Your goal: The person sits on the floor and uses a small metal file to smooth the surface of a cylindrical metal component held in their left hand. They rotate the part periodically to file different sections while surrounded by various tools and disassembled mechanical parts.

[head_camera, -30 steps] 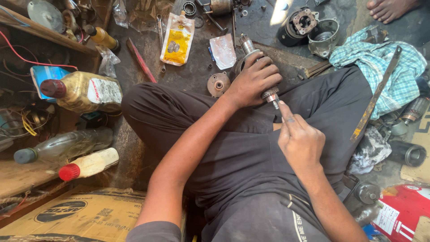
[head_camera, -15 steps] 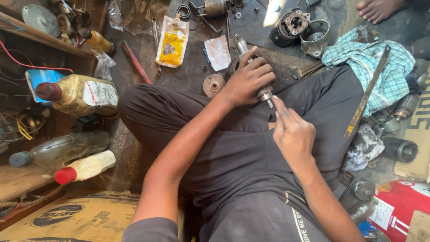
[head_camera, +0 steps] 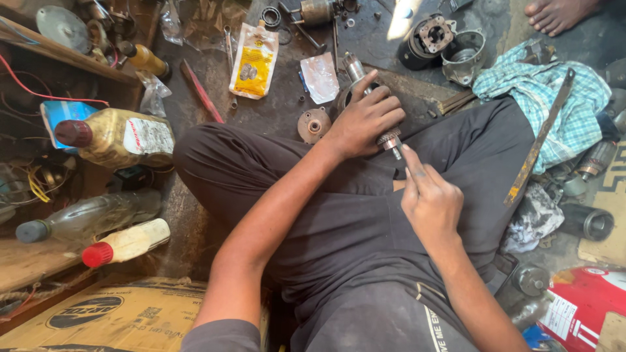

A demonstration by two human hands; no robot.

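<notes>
I sit cross-legged on a grimy workshop floor. My left hand (head_camera: pixel 364 122) is wrapped around a metal motor armature (head_camera: pixel 356 68) whose shaft sticks out past the fingers at both ends. Its lower toothed end (head_camera: pixel 391 141) points toward my lap. My right hand (head_camera: pixel 431 201) sits just below, forefinger stretched up and touching that toothed end. Whether the right hand pinches a small part is hidden by its fingers. A round metal end cap (head_camera: pixel 313 124) lies on the floor just left of my left wrist.
Bottles (head_camera: pixel 114 137) and wires crowd a wooden shelf at left. A yellow pouch (head_camera: pixel 253 62), a red-handled tool (head_camera: pixel 202 91) and motor housings (head_camera: pixel 443 42) lie ahead. A checked cloth (head_camera: pixel 574 104) and a rusty flat bar (head_camera: pixel 538 140) rest at right. Another person's bare foot (head_camera: pixel 562 14) shows top right.
Both hands stay on the armature. My right forefinger has shifted slightly along the toothed end, and the view has drifted a little.
</notes>
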